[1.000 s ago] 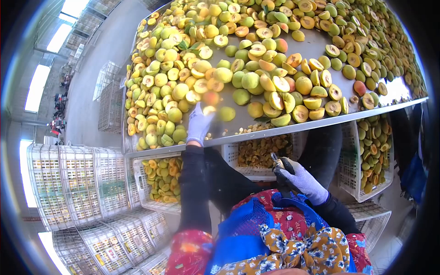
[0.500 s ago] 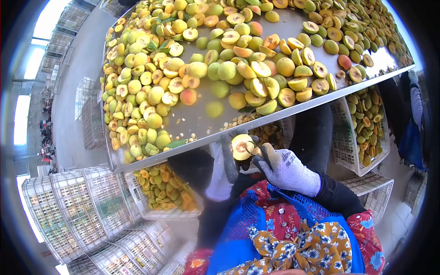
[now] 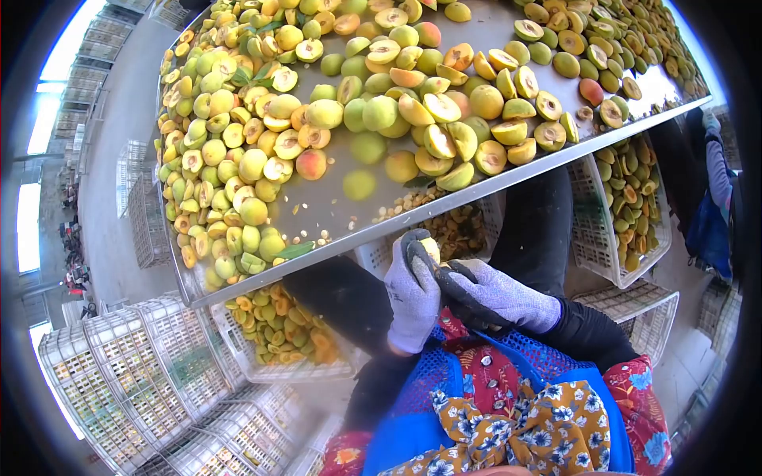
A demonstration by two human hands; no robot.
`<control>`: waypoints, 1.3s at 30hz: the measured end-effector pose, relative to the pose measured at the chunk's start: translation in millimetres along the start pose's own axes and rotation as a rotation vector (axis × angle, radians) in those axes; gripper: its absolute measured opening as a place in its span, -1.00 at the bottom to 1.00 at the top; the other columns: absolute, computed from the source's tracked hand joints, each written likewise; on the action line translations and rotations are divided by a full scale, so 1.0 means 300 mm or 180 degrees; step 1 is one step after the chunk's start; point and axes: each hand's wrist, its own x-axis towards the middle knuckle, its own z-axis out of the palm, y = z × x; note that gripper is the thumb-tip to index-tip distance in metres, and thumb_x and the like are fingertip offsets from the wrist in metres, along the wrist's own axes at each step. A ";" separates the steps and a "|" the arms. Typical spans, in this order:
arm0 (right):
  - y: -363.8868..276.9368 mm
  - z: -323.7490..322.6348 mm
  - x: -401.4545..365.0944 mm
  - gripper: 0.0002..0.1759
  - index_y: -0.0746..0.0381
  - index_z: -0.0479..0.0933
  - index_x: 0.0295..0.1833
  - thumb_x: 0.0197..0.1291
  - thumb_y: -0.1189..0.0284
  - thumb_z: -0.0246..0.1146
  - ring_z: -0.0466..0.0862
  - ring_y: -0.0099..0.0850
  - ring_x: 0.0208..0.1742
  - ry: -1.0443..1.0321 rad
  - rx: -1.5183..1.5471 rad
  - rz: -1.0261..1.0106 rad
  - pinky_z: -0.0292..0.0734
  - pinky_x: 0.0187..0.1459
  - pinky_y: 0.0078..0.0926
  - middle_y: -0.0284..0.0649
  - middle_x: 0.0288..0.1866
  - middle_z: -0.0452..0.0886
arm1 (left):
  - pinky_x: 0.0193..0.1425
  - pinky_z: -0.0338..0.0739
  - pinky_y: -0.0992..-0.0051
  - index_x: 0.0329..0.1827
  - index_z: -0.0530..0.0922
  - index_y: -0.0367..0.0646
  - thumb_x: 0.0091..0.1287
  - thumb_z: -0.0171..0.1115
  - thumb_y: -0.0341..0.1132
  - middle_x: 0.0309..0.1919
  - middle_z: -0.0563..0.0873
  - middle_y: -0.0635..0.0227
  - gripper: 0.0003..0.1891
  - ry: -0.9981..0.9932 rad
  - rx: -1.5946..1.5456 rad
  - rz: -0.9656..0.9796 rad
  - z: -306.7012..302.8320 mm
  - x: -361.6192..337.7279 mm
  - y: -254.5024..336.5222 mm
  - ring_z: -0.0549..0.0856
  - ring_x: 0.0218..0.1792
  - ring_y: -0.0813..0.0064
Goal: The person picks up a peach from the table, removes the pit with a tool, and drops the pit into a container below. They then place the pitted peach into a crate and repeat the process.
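Observation:
My left hand (image 3: 413, 289), in a grey glove, is closed around a yellow peach (image 3: 429, 249) just below the front edge of the metal table (image 3: 333, 202). My right hand (image 3: 490, 295), also gloved, presses against the fruit from the right; the small tool it held a moment ago is hidden. Both hands meet above my blue mesh apron. Whole and halved peaches (image 3: 381, 111) cover most of the table top. A strip of loose pits (image 3: 401, 208) lies near the table's front edge.
White plastic crates under the table hold pits (image 3: 456, 230) and halved fruit (image 3: 274, 321), (image 3: 635, 206). Stacks of empty white crates (image 3: 143, 373) stand at the lower left. Another person's sleeve (image 3: 718, 166) shows at the right edge.
My left hand took a peach off the table and brought it down to my lap. My right hand came against it, and the fruit turned inside my left hand.

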 end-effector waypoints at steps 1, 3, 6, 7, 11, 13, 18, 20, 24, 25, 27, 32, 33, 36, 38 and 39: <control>-0.011 0.000 -0.002 -0.67 0.37 0.43 0.00 0.39 0.29 0.13 0.58 -0.11 -0.26 0.0017 0.0385 0.0449 0.53 -0.27 -0.29 -0.06 -0.25 0.52 | -0.02 0.58 0.44 0.06 0.55 -0.26 0.63 -0.19 -0.20 -0.22 0.71 0.25 -0.64 -0.0197 -0.0539 -0.0304 -0.001 0.003 -0.020 0.71 -0.22 0.41; -0.012 -0.010 -0.015 -0.50 0.27 0.46 -0.13 0.49 -0.01 0.04 0.36 -0.63 -0.70 -0.0159 0.1170 0.0476 0.27 -0.71 -0.68 -0.38 -0.59 0.39 | -0.03 0.58 0.46 0.06 0.55 -0.27 0.64 -0.19 -0.16 -0.22 0.72 0.25 -0.61 -0.0593 -0.1614 -0.0904 0.003 0.009 -0.077 0.71 -0.21 0.46; 0.064 -0.037 0.014 -0.54 0.25 0.47 -0.11 0.52 0.02 0.01 0.29 -0.68 -0.76 -0.1475 0.3589 0.0885 0.15 -0.79 -0.78 -0.39 -0.64 0.33 | -0.03 0.58 0.49 0.01 0.57 -0.30 0.65 -0.18 -0.10 -0.22 0.71 0.23 -0.56 -0.0597 -0.1769 -0.0403 0.008 0.003 -0.062 0.69 -0.22 0.49; 0.085 -0.034 0.014 -0.54 0.24 0.47 -0.11 0.52 0.03 0.01 0.29 -0.68 -0.76 -0.1906 0.4094 0.0953 0.16 -0.79 -0.79 -0.40 -0.64 0.32 | -0.03 0.58 0.49 0.00 0.58 -0.31 0.65 -0.18 -0.10 -0.22 0.71 0.23 -0.55 -0.0641 -0.1928 -0.0237 0.005 -0.002 -0.052 0.69 -0.22 0.49; 0.114 -0.026 0.027 -0.52 0.24 0.47 -0.11 0.52 0.01 -0.02 0.28 -0.68 -0.77 -0.2261 0.4809 0.0922 0.17 -0.79 -0.78 -0.40 -0.64 0.31 | -0.06 0.60 0.46 0.03 0.55 -0.32 0.64 -0.15 -0.07 -0.22 0.71 0.22 -0.55 -0.0884 -0.2278 -0.0603 0.006 0.022 -0.091 0.70 -0.22 0.45; 0.125 -0.027 0.026 -0.53 0.23 0.47 -0.11 0.52 0.01 -0.02 0.26 -0.66 -0.79 -0.2211 0.4416 0.0510 0.17 -0.79 -0.76 -0.39 -0.64 0.32 | -0.12 0.62 0.47 0.02 0.54 -0.30 0.61 -0.10 -0.02 -0.22 0.70 0.24 -0.55 -0.0187 -0.2195 -0.0956 0.003 0.033 -0.120 0.70 -0.26 0.45; 0.092 -0.074 0.010 -0.54 0.23 0.48 -0.12 0.52 0.02 -0.01 0.31 -0.63 -0.76 -0.1353 0.3656 0.0422 0.21 -0.74 -0.74 -0.37 -0.65 0.35 | 0.07 0.63 0.38 0.13 0.52 -0.33 0.57 0.02 -0.19 -0.07 0.68 0.12 -0.65 0.1575 0.0852 -0.0602 -0.322 0.020 -0.160 0.71 -0.10 0.25; 0.110 -0.097 0.029 -0.57 0.24 0.49 -0.09 0.51 0.05 0.04 0.36 -0.63 -0.74 -0.0886 0.3261 0.0551 0.26 -0.71 -0.75 -0.37 -0.63 0.39 | 0.13 0.53 0.15 0.20 0.52 -0.28 0.50 0.08 -0.25 0.02 0.62 -0.10 -0.66 0.1013 0.3047 -0.0735 -0.507 -0.001 -0.148 0.62 0.04 -0.10; 0.077 -0.086 0.035 -0.60 0.23 0.51 -0.03 0.50 0.08 0.07 0.38 -0.65 -0.72 -0.0312 0.2597 0.0752 0.27 -0.70 -0.75 -0.39 -0.61 0.42 | 0.13 0.52 0.14 0.17 0.57 -0.22 0.41 0.20 -0.24 0.01 0.63 -0.07 -0.65 0.0858 0.3129 -0.0518 -0.477 0.135 -0.098 0.61 0.08 -0.01; 0.060 -0.073 0.026 -0.60 0.22 0.51 -0.02 0.50 0.07 0.07 0.38 -0.66 -0.72 -0.0178 0.2291 0.0692 0.26 -0.70 -0.75 -0.40 -0.61 0.42 | 0.16 0.52 0.15 0.19 0.57 -0.21 0.36 0.26 -0.20 0.03 0.63 -0.11 -0.60 0.0682 0.2996 -0.0042 -0.423 0.198 -0.113 0.60 0.10 -0.04; 0.059 -0.054 0.013 -0.59 0.23 0.51 0.00 0.50 0.07 0.07 0.37 -0.69 -0.71 0.0011 0.1593 0.0392 0.26 -0.68 -0.74 -0.42 -0.61 0.41 | 0.27 0.47 0.13 0.22 0.52 -0.28 0.30 0.32 -0.11 0.06 0.61 -0.17 -0.47 0.0110 0.3087 0.0288 -0.275 0.340 -0.097 0.55 0.20 -0.10; 0.032 -0.061 -0.046 -0.58 0.31 0.50 -0.04 0.48 0.11 0.13 0.46 -0.59 -0.56 0.0251 0.1066 0.0204 0.41 -0.48 -0.54 -0.37 -0.56 0.42 | 0.14 0.57 0.17 0.23 0.49 -0.28 0.27 0.30 -0.13 0.01 0.66 -0.09 -0.45 -0.0761 0.2419 0.0906 -0.152 0.496 -0.259 0.67 0.02 -0.04; 0.033 -0.060 -0.052 -0.59 0.33 0.49 -0.05 0.47 0.12 0.14 0.48 -0.57 -0.53 0.0320 0.0977 0.0207 0.45 -0.44 -0.49 -0.36 -0.56 0.43 | 0.10 0.61 0.20 0.24 0.48 -0.28 0.27 0.29 -0.12 -0.01 0.67 -0.06 -0.45 -0.0944 0.2019 0.0629 -0.161 0.493 -0.243 0.70 -0.02 0.01; 0.063 -0.045 -0.013 -0.63 0.36 0.48 -0.04 0.46 0.20 0.15 0.55 -0.38 -0.50 0.0797 -0.0357 -0.0534 0.49 -0.38 -0.31 -0.26 -0.55 0.48 | -0.20 0.71 0.41 0.18 0.50 -0.33 0.32 0.16 -0.22 -0.14 0.73 0.12 -0.56 -0.1102 -0.1924 -0.1153 -0.178 0.375 -0.177 0.76 -0.24 0.28; 0.051 -0.021 -0.001 -0.67 0.35 0.49 -0.05 0.45 0.24 0.13 0.61 -0.24 -0.47 0.1042 -0.1447 -0.1292 0.49 -0.38 -0.24 -0.13 -0.52 0.52 | -0.27 0.71 0.49 0.09 0.54 -0.35 0.37 0.07 -0.27 -0.20 0.73 0.10 -0.64 -0.1375 -0.3508 -0.1726 -0.179 0.290 -0.069 0.76 -0.31 0.34; 0.040 -0.009 0.002 -0.69 0.35 0.49 -0.05 0.45 0.26 0.12 0.64 -0.17 -0.45 0.1154 -0.2003 -0.1665 0.50 -0.38 -0.20 -0.06 -0.51 0.54 | -0.29 0.69 0.50 0.08 0.54 -0.32 0.40 0.05 -0.21 -0.20 0.73 0.11 -0.63 -0.1284 -0.3084 -0.1516 -0.166 0.254 -0.048 0.75 -0.28 0.34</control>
